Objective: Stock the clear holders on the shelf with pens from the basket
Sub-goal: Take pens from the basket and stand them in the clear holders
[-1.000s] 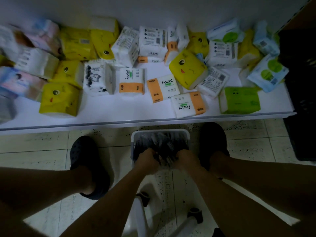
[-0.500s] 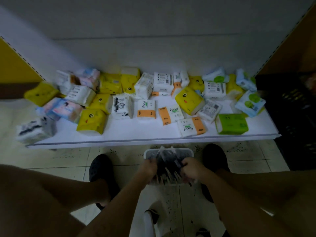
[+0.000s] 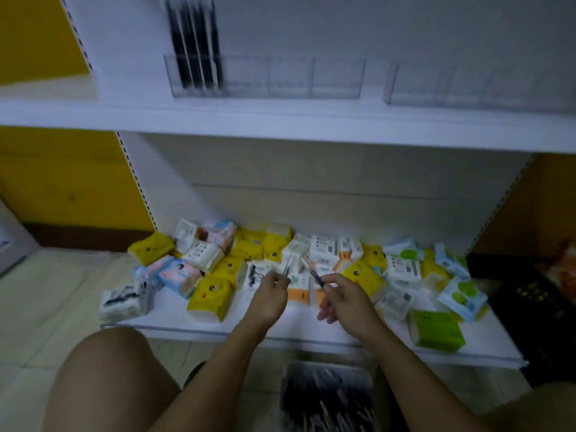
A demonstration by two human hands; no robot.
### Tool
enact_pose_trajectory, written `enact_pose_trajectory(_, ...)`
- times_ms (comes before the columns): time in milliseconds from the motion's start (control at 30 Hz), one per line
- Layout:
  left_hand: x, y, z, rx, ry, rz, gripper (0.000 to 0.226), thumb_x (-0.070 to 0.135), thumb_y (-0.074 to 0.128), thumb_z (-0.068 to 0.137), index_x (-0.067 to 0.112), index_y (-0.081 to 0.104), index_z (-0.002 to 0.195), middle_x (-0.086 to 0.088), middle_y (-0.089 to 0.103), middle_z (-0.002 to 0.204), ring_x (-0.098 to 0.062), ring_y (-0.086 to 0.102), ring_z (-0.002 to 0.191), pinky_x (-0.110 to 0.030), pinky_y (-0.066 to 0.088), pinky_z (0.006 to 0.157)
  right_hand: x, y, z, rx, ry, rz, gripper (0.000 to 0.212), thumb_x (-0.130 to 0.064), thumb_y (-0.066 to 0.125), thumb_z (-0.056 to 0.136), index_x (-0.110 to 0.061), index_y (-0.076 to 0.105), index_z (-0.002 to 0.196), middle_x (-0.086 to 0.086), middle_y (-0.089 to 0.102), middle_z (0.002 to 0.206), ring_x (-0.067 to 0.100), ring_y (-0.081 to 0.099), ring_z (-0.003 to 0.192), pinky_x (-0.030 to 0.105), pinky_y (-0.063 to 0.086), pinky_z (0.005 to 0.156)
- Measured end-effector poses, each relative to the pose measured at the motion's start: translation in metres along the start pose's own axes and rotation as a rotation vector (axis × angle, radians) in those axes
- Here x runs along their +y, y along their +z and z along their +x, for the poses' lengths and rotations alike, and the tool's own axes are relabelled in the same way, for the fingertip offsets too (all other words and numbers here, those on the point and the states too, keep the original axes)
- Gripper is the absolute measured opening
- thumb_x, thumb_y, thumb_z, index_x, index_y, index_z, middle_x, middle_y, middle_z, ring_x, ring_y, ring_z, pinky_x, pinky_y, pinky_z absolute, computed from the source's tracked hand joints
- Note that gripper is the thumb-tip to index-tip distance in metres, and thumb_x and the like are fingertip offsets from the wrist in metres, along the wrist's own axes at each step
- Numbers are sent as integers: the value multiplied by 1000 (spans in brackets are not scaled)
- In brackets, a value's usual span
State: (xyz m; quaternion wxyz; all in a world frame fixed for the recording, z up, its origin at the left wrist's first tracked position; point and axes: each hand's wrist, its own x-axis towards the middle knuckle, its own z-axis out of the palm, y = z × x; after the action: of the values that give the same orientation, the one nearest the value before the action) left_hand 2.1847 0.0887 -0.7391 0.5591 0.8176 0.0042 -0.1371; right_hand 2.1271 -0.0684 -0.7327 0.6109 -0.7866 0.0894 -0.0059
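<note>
Here the left hand [image 3: 274, 289] and right hand [image 3: 343, 296] each held a pen [image 3: 288, 267] in a pinched grip, shafts pointing far and upward toward the clear holders [image 3: 290, 77] well above, the left hand slightly nearer, the basket [image 3: 330, 367] near below.

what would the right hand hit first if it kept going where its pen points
Probably the white tissue pack on the lower shelf; the pen in the right hand aims up-left at it, though depth is unclear.

Dim light. White shelving [image 3: 311, 188] stands against a yellow wall [image 3: 62, 182]; pale floor tiles [image 3: 46, 307] lie below, and a black crate [image 3: 545, 322] sits at right.
</note>
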Motion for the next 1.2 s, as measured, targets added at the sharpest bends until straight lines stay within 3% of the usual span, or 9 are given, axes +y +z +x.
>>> enact_pose_trajectory(100,39,-17,-16,93,300,5,21,40,37,101,25,51,97,3,55,71,-10,50,60,-32,42,61,-44,3,5,57,-64,39,20,-2,51,94,-21,55,88,7,63,85,9,57,53,22,42,48)
enact_pose_trajectory(233,86,-45,-32,219,538,26,29,28,34,103,11,53,91,-1,53,66,-15,49,57,-39,44,61,-104,6,6,142,-241,24,16,-16,50,97,-27,62,97,-5,59,72,3,44,49,21,35,49)
enact_pose_trajectory(333,121,-64,-38,249,566,10,32,26,34,103,10,52,83,1,51,66,-18,47,60,-32,36,58,-147,6,1,191,-363,-10,27,-30,43,102,-25,69,99,-7,51,65,7,43,51,27,35,53)
enact_pose_trajectory(533,198,-103,-60,249,758,-181,24,41,42,99,23,55,92,6,50,61,-7,44,51,-22,35,51,-231,0,-8,246,-564,117,16,-20,58,95,-16,68,84,-3,63,66,10,60,61,18,50,56)
enact_pose_trajectory(633,224,-123,-64,252,761,-205,18,41,53,95,25,59,96,3,61,68,-8,55,54,-22,45,51,-262,-5,-8,299,-663,51,11,-26,65,91,-22,71,82,-11,70,74,-1,62,72,7,45,60)
enact_pose_trajectory(767,251,-146,-59,270,764,-232,16,34,57,95,19,62,98,2,70,77,-6,68,73,-20,55,63,-296,-8,1,254,-723,29,6,-27,67,89,-31,68,84,-11,69,80,-2,63,78,7,47,64)
enact_pose_trajectory(900,282,-173,-51,304,822,-185,7,28,62,92,22,66,95,6,73,82,-3,68,78,-18,52,69,-331,-10,20,220,-754,85,26,-22,70,86,-37,59,103,-7,63,83,11,64,79,22,50,66)
enact_pose_trajectory(1000,308,-193,-43,301,845,-207,4,20,65,90,20,68,93,4,71,84,-6,68,76,-18,53,65,-355,-10,38,255,-823,4,57,-19,71,86,-41,45,132,-7,60,85,5,62,73,17,53,66)
enact_pose_trajectory(1200,352,-226,-21,397,941,-35,30,17,63,90,27,55,118,1,67,93,-9,69,79,-24,59,67,-390,-10,82,289,-914,-103,44,-15,66,89,-32,51,126,-15,56,99,2,55,57,7,44,55)
